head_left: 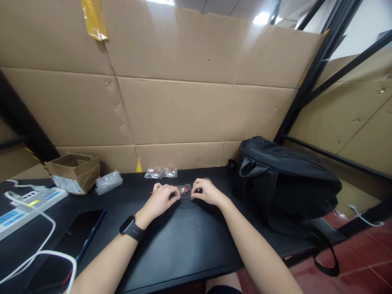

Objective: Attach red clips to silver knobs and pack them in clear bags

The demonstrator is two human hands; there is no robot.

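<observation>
Between my hands, just above the black table, is a small clear plastic bag with something red and shiny inside. My left hand, with a dark watch on its wrist, pinches the bag's left edge. At the right edge, the fingertips of my right hand are pressed together on the plastic. Two similar packets, a left one and a right one, lie behind, near the cardboard wall. A small red thing shows beside my left hand, mostly hidden.
A black backpack fills the table's right side. Toward the left are an open cardboard box, a stack of clear bags, a white power strip with cables, and a dark tablet or phone. Cardboard walls the back.
</observation>
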